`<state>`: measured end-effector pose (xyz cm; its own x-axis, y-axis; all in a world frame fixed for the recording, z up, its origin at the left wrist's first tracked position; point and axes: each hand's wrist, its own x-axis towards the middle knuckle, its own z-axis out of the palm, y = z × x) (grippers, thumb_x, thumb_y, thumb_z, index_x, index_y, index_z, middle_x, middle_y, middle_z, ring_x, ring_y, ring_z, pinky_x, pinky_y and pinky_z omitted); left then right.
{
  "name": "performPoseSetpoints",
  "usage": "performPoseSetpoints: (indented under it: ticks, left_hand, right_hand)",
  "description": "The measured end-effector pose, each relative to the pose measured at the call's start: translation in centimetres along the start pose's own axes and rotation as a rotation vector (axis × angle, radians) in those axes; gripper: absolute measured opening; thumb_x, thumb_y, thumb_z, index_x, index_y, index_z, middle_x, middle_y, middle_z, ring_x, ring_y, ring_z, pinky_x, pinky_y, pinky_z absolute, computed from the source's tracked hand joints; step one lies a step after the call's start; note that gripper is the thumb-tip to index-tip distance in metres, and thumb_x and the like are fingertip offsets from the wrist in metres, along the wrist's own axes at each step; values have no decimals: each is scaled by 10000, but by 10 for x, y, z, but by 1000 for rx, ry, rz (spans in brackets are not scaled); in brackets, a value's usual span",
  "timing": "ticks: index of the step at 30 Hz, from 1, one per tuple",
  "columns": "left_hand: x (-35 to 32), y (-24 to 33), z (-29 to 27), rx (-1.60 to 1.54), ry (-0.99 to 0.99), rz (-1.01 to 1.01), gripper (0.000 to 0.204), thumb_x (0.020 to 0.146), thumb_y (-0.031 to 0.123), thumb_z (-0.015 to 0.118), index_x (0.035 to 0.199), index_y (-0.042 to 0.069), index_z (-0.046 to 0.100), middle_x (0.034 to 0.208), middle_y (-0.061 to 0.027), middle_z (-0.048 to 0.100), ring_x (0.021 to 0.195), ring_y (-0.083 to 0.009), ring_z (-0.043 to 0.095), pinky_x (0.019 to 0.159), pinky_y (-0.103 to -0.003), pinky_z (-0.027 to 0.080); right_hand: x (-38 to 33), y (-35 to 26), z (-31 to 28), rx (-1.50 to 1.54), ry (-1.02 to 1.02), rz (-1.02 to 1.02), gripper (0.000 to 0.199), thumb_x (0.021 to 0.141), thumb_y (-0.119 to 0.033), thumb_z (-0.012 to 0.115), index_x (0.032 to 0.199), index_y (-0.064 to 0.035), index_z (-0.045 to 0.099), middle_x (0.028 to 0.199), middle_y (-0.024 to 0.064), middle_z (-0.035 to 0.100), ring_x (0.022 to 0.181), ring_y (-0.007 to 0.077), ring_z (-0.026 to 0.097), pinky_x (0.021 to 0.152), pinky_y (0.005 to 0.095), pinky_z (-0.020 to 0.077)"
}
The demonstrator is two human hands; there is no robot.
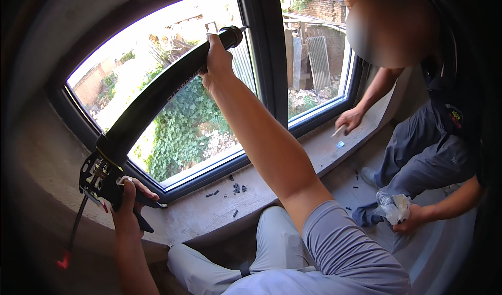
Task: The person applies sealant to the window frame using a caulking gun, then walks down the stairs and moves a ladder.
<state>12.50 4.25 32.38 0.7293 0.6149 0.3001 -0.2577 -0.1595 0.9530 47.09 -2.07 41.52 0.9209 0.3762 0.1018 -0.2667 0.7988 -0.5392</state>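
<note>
A long black caulking gun (151, 99) slants across the window, its front end up by the dark upright of the frame. My left hand (129, 201) is wrapped around its handle and trigger at the lower left. Close to the front cap, my right hand (218, 62) grips the barrel with the arm stretched out. A short nozzle (243, 29) sticks out past the cap, close to the window frame (264, 49); whether it touches I cannot tell. The pull rod (79, 224) with a red end hangs from the back of the gun.
Several small black plugs (237, 188) lie on the concrete sill (193, 219). At the right a co-worker crouches, one hand (351, 119) on the sill holding a small thin piece, the other holding a clear plastic bag (393, 208). A small blue-white scrap (340, 144) lies nearby.
</note>
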Motion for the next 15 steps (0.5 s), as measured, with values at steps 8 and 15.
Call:
performPoseSetpoints:
  ticks: [8, 15]
  left_hand:
    - [-20, -73, -12, 58, -5, 52, 339, 975, 352, 683, 866, 71, 527, 644, -52, 578, 597, -148, 601, 640, -288, 516]
    - [-43, -120, -21, 59, 21, -41, 309, 941, 322, 740, 945, 69, 562, 668, -41, 588, 584, -140, 612, 618, -288, 526]
  right_hand:
    - [-10, 48, -65, -50, 48, 73, 447, 925, -330, 643, 1148, 31, 505, 909, 101, 577, 707, 196, 617, 550, 330, 511]
    - [-18, 85, -117, -50, 183, 85, 408, 879, -392, 671, 984, -12, 567, 784, 59, 571, 558, 180, 553, 457, 347, 412]
